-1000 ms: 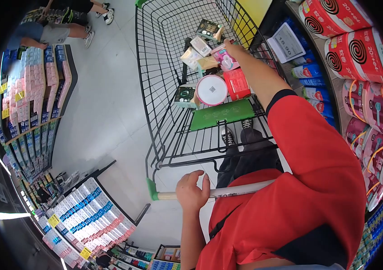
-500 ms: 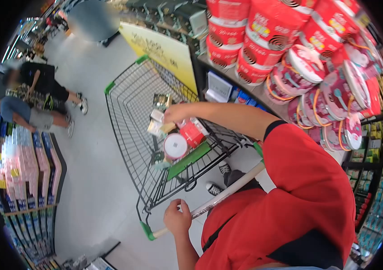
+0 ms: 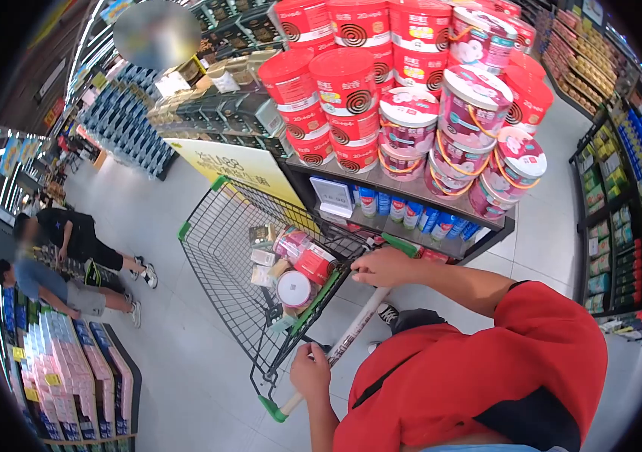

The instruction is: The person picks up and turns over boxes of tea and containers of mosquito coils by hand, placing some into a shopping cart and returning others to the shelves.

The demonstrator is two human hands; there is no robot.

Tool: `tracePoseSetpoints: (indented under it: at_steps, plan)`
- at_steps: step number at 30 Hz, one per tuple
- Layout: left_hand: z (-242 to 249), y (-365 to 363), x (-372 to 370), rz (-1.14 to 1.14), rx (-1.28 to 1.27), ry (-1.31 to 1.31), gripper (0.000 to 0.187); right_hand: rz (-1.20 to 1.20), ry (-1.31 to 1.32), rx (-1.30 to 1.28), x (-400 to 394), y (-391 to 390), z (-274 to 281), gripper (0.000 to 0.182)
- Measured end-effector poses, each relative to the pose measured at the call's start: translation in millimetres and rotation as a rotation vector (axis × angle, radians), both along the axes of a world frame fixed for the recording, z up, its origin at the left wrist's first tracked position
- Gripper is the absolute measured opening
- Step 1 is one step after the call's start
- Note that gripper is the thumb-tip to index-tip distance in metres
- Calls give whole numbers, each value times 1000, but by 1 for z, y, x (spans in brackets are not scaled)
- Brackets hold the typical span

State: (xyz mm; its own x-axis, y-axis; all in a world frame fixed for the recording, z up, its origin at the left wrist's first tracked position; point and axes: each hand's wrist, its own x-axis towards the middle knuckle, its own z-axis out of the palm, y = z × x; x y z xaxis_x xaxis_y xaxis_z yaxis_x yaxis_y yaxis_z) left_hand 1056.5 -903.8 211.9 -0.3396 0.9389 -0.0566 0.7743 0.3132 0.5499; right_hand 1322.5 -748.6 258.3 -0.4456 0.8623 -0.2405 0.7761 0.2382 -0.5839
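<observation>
The person wears a bright red short-sleeved shirt with a black band edging the sleeve cuff and a black panel low on the side. A thin black strap runs diagonally across the chest of that shirt. Below the shirt's front edge sit dark trousers and 1 black-and-white lace-up sneaker. Both forearms are bare, with no watch or rings visible on the left hand or right hand.
</observation>
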Motion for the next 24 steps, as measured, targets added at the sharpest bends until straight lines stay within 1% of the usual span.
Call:
tracePoseSetpoints:
  at_steps: [1,2,4,5,6,7,8,10,12,14,16,21,23,24]
  plan:
    - [2,1,0,-26,-18,-24,32,35,28,136,-3,-2,-6,39]
    - [4,2,1,-52,-37,-47,34,18,29,138,-4,-4,-12,39]
    - [11,2,2,-112,-78,-47,36,-70,17,390,-6,-8,-19,30]
    - [13,3,3,-152,-116,-48,38,-78,14,393,-5,-8,-22,30]
    - [13,4,3,-159,-115,-49,38,-100,37,486,-4,-8,-25,25]
    - [12,3,4,-213,-155,-17,42,-119,61,578,-4,-9,-26,22]
    - [12,3,5,-265,-194,14,46,-120,58,576,-3,-9,-26,22]
    - [15,3,7,-304,-220,24,48,-149,158,649,-2,-10,-27,19]
    - [16,1,8,-344,-241,33,50,-145,142,645,-2,-10,-27,18]
    - [12,1,11,-344,-277,25,55,-142,123,648,3,-9,-27,18]
    - [13,-1,16,-333,-278,34,55,-96,174,688,8,-9,-27,19]
    - [10,-9,26,-277,-259,44,54,-66,225,736,14,-10,-23,19]
    - [7,-13,33,-239,-159,89,50,-56,242,741,16,-10,-23,19]
    - [8,-15,37,-222,-159,87,50,-55,242,747,17,-9,-24,19]
